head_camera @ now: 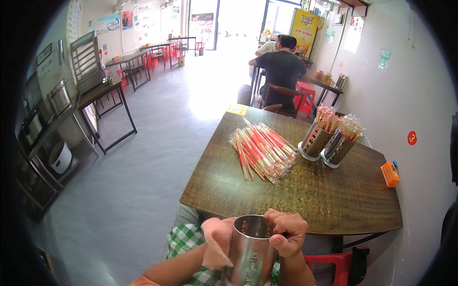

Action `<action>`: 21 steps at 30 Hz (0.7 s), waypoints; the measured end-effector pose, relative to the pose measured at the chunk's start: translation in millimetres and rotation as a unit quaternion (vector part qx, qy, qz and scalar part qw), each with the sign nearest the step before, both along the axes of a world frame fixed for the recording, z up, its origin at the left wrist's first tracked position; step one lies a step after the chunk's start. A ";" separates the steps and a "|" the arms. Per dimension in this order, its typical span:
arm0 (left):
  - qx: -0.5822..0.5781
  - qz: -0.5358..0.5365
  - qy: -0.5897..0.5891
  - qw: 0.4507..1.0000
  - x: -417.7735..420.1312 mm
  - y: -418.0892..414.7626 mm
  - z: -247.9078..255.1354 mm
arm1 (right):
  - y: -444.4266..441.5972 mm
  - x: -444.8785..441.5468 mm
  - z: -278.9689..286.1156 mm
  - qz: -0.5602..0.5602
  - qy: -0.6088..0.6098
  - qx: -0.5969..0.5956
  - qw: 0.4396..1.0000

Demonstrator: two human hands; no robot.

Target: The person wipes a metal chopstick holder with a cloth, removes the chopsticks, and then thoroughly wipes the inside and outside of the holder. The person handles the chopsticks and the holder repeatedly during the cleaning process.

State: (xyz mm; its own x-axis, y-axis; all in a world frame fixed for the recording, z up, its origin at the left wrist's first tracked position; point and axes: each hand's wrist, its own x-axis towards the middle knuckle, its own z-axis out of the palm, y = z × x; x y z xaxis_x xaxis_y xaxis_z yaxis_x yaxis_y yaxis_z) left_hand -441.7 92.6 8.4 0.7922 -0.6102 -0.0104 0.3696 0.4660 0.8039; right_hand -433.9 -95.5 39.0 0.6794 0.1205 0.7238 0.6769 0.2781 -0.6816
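A perforated stainless-steel cutlery holder (pixel 252 257) is close to my body, its open mouth tilted up. My right hand (pixel 288 230) grips its rim, fingers curled over the edge and thumb on the outer wall. Against the holder's left side, a pink cloth (pixel 217 243) covers my left hand, so those fingers are hidden. On the wooden table (pixel 214 189) ahead lies a loose pile of plastic-wrapped chopsticks (pixel 263 150) with red bands. Right of the pile stand two similar metal holders, a left one (pixel 315 141) and a right one (pixel 337 150), both filled with wrapped chopsticks.
An orange box (pixel 390 174) sits by the wall at the table's right edge. A red plastic stool (pixel 331 262) is below right. Beyond the table, a person in a dark shirt (pixel 282 68) sits on a chair, facing another person. A steel counter (pixel 53 125) lines the left.
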 end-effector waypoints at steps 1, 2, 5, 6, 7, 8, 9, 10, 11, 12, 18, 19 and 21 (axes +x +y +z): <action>-0.005 -0.042 0.047 0.998 -2.3 9.0 16.6 | 2.3 -1.1 5.1 0.002 -0.011 -0.004 1.000; -0.047 -0.055 0.069 0.995 0.6 2.5 27.0 | -0.4 -0.3 3.4 -0.012 -0.018 -0.011 1.000; 0.057 0.101 -0.081 0.990 -22.2 3.0 69.2 | -8.7 1.7 9.2 -0.039 -0.049 -0.023 0.998; 0.089 0.115 -0.102 0.984 -20.4 0.5 65.8 | -12.7 0.1 9.6 -0.057 -0.055 -0.034 0.996; 0.120 0.129 -0.123 0.977 -19.0 -2.5 61.8 | -13.3 -1.7 11.2 -0.113 -0.062 -0.063 0.990; 0.154 0.149 -0.145 0.966 -19.3 -4.6 59.3 | -10.1 -2.8 15.6 -0.163 -0.069 -0.090 0.980; 0.188 0.169 -0.166 0.953 -19.9 -6.6 56.0 | -6.1 -5.1 19.2 -0.212 -0.076 -0.116 0.967; 0.219 0.190 -0.189 0.938 -20.4 -7.2 53.2 | 1.2 -8.5 23.3 -0.249 -0.080 -0.159 0.952; 0.225 0.173 -0.205 0.937 -17.2 -4.9 45.5 | 8.1 -12.4 27.0 -0.276 -0.078 -0.174 0.942; 0.231 0.155 -0.221 0.935 -15.1 -3.0 37.1 | 14.8 -16.2 29.8 -0.302 -0.077 -0.189 0.931; 0.302 0.087 -0.200 0.928 -14.0 10.5 10.4 | 8.2 -20.4 32.6 -0.246 -0.117 -0.226 0.935; 0.329 0.099 -0.187 0.920 -16.0 11.5 5.9 | 4.2 -16.8 35.3 -0.190 -0.122 -0.209 0.952; 0.204 0.053 -0.080 0.974 -21.0 15.9 6.4 | -1.7 -5.5 41.2 -0.074 -0.133 -0.172 0.973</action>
State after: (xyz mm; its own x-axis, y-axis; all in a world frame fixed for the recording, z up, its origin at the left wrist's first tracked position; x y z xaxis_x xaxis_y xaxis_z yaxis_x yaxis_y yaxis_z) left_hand -462.7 108.5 14.8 0.8617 -0.4964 -0.1055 0.1912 0.1250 0.9736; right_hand -439.4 -97.2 80.2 0.5026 0.3023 0.8099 0.8569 -0.0504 -0.5130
